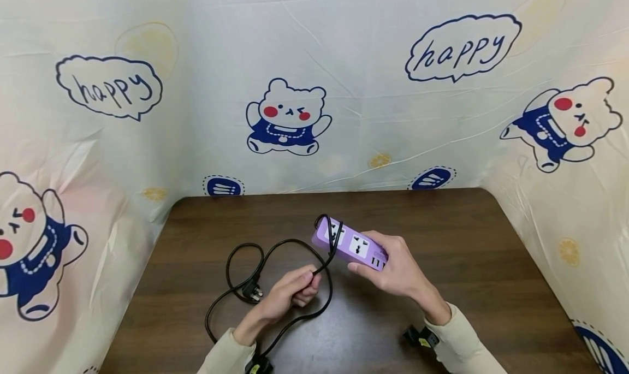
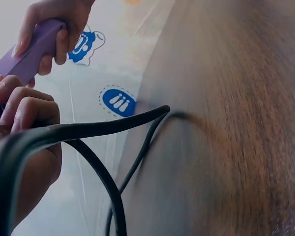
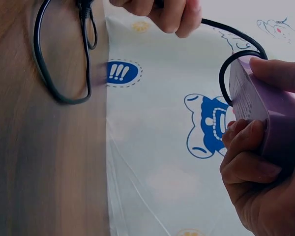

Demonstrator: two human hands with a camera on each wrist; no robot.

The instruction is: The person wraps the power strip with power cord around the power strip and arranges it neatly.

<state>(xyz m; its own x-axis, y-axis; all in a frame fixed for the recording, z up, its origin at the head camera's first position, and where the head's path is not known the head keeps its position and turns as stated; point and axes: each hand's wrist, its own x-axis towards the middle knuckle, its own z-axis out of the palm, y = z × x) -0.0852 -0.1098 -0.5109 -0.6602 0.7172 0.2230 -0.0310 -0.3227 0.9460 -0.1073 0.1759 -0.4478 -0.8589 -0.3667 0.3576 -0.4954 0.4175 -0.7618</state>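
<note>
A purple power strip (image 1: 348, 242) with white sockets and USB ports is held up over the table by my right hand (image 1: 397, 265), thumb on one side and fingers on the other. Its black cord (image 1: 328, 292) loops over the strip's far end. Close by on the left, my left hand (image 1: 290, 293) pinches the cord between thumb and fingers. In the right wrist view the strip (image 3: 258, 101) shows its underside, with the cord bent round its end. The rest of the cord trails in loose loops, and its plug (image 1: 252, 290) lies left of my left hand.
The dark wooden table (image 1: 442, 226) has rounded far corners. A pale printed curtain (image 1: 363, 123) hangs behind it and along both sides. Black wrist cameras sit at the left sleeve (image 1: 231, 357) and right sleeve (image 1: 464, 341).
</note>
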